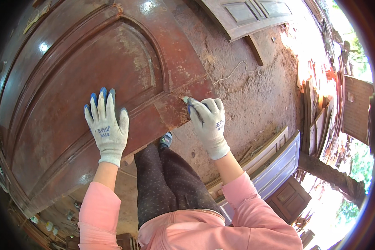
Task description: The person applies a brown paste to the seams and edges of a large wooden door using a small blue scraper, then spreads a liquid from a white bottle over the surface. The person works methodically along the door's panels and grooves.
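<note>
A large reddish-brown wooden door (87, 71) with a curved raised moulding lies before me, its finish worn and patchy near the right corner. My left hand (107, 125), in a white glove with blue fingertips, rests flat on the door's panel, fingers stretched out. Over the door's near right corner, my right hand (207, 121) wears a matching glove with a dark smear. Its fingers are closed on a small flat pale piece (185, 99), whose tip touches the scuffed wood. The glove hides most of that piece, so its kind is unclear.
Another panelled door (241, 16) lies at the far right, above a rough dirt floor (246, 91) with a thin white cord (231, 74). Pale panels (275, 164) lean at my right. Planks (310, 112) are stacked beyond, near a log (333, 175).
</note>
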### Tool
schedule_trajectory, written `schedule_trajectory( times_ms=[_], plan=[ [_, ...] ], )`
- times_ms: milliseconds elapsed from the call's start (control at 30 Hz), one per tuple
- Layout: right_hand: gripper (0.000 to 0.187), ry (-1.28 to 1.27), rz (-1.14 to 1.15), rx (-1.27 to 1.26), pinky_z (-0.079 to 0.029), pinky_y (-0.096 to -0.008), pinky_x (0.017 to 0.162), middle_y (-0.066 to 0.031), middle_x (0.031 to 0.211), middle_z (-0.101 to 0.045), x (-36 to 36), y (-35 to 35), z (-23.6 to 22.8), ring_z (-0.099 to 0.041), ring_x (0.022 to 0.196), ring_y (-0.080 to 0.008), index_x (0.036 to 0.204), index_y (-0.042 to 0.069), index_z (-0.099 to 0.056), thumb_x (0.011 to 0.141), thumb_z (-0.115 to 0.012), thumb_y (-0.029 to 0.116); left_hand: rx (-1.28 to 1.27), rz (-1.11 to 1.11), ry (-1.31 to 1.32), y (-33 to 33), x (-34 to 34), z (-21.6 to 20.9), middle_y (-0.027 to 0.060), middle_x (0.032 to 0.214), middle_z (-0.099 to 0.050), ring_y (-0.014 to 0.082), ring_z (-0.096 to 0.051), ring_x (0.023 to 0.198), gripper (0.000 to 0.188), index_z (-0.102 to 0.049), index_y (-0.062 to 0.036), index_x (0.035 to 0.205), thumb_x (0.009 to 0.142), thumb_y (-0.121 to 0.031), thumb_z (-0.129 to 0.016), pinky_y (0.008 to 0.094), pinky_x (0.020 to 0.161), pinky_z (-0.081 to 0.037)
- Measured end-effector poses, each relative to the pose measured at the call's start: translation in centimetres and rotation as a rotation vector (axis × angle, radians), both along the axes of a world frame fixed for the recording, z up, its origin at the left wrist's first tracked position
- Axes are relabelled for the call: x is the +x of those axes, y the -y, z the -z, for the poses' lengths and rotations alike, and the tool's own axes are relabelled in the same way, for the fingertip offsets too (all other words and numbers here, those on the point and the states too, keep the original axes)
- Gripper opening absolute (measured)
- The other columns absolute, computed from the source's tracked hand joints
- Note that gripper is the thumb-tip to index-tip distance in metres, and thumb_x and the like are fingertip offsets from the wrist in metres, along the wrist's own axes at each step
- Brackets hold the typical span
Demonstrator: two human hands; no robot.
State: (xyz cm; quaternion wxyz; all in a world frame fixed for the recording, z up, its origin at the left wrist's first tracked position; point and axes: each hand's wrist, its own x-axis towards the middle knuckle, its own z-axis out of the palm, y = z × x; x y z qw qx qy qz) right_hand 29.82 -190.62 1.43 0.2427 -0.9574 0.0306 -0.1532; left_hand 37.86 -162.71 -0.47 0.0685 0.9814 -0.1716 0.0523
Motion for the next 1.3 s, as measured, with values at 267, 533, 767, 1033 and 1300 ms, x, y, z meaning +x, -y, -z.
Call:
schedule_trajectory(
  times_ms=[267, 533, 767, 1033, 1300],
  plan=[
    [0.019, -0.008, 0.01, -0.003, -0.044, -0.0423, 0.081, -0.0035, 0.092, -0.061, 0.0, 0.2, -0.1, -0.056, 0.088, -0.0269, 0.105, 0.012, -0.076, 0.086, -0.077, 0.009, -0.008, -0.008, -0.005, 0.0, 0.0, -0.2, 0.0121, 0.163, -0.044, 0.0399, -0.036, 0.152, 0.061, -0.048, -0.012, 0.156, 0.1, -0.034, -0.06, 0.0619, 0.127, -0.021],
    [0.022, -0.026, 0.033, 0.061, -0.045, -0.0404, 0.081, -0.0034, 0.086, -0.061, 0.5, -0.3, -0.6, -0.055, 0.086, -0.027, 0.11, 0.011, -0.079, 0.088, -0.074, 0.009, -0.001, -0.016, -0.031, 0.0, 0.0, -0.3, 0.0119, 0.164, -0.042, 0.0385, -0.034, 0.154, 0.06, -0.046, -0.0122, 0.158, 0.102, -0.032, -0.058, 0.0601, 0.128, -0.019],
    [0.021, -0.007, -0.031, -0.031, -0.047, -0.0408, 0.082, -0.0059, 0.092, -0.061, 1.8, -1.4, -0.2, -0.055, 0.087, -0.0282, 0.109, 0.008, -0.076, 0.088, -0.074, 0.009, -0.015, -0.009, -0.008, 0.2, 0.0, -0.3, 0.0125, 0.162, -0.044, 0.0399, -0.036, 0.153, 0.059, -0.048, -0.0119, 0.155, 0.101, -0.035, -0.059, 0.0612, 0.127, -0.021],
    [0.02, 0.07, 0.061, -0.012, -0.051, -0.0385, 0.073, -0.004, 0.091, -0.062, 1.7, -2.7, -0.4, -0.06, 0.086, -0.0258, 0.105, 0.01, -0.077, 0.085, -0.078, 0.01, 0.0, -0.018, -0.021, 0.0, 0.1, -0.4, 0.0118, 0.162, -0.044, 0.0399, -0.036, 0.152, 0.059, -0.048, -0.0125, 0.155, 0.101, -0.036, -0.059, 0.0614, 0.127, -0.021],
    [0.015, 0.053, 0.076, -0.122, -0.051, -0.0386, 0.072, -0.0028, 0.089, -0.063, 1.0, -4.0, 0.1, -0.06, 0.083, -0.0254, 0.097, 0.011, -0.077, 0.083, -0.08, 0.01, -0.005, -0.01, -0.049, 0.1, 0.0, -0.5, 0.0127, 0.165, -0.042, 0.039, -0.033, 0.154, 0.061, -0.045, -0.0102, 0.158, 0.103, -0.031, -0.057, 0.0603, 0.128, -0.019]
  ],
)
